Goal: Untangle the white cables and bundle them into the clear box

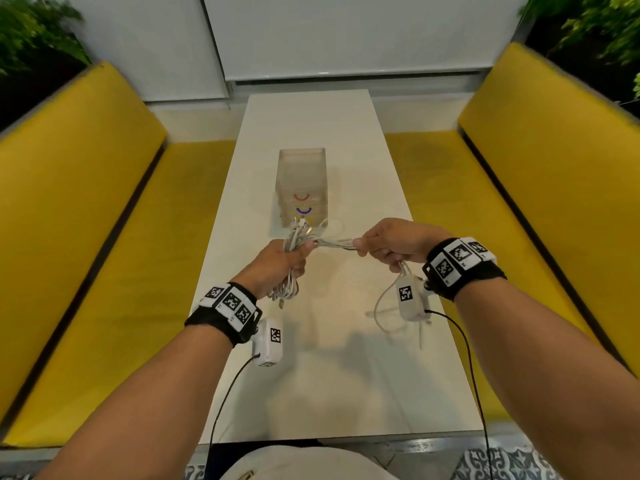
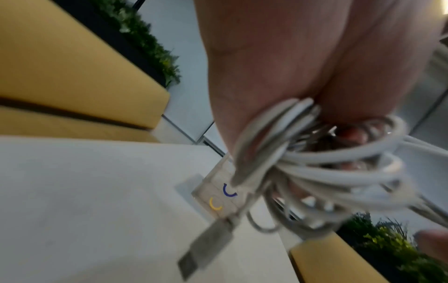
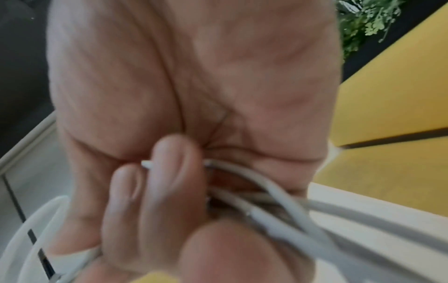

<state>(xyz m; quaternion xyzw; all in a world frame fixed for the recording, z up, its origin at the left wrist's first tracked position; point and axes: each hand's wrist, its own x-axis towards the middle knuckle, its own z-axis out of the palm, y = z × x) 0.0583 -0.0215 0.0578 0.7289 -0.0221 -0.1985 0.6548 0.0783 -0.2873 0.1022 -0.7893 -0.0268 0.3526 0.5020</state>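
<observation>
My left hand (image 1: pixel 282 261) grips a coiled bundle of white cables (image 1: pixel 294 244) above the white table (image 1: pixel 311 375). In the left wrist view the loops (image 2: pixel 322 168) wrap round my fingers and a grey USB plug (image 2: pixel 208 243) dangles from the bundle. Several strands (image 1: pixel 334 243) run taut from it to my right hand (image 1: pixel 391 244), which grips them; the right wrist view shows these cables (image 3: pixel 278 208) under my curled fingers (image 3: pixel 167 191). A loose cable tail (image 1: pixel 384 313) hangs below the right hand onto the table. The clear box (image 1: pixel 302 181) stands upright just beyond both hands.
Yellow bench seats (image 1: pixel 104 271) flank the narrow table on both sides. Green plants (image 1: pixel 34 32) sit behind the backrests. Black wrist-camera wires (image 1: pixel 225 393) trail toward the table's near edge. A white wall (image 1: pixel 346 36) closes the far end.
</observation>
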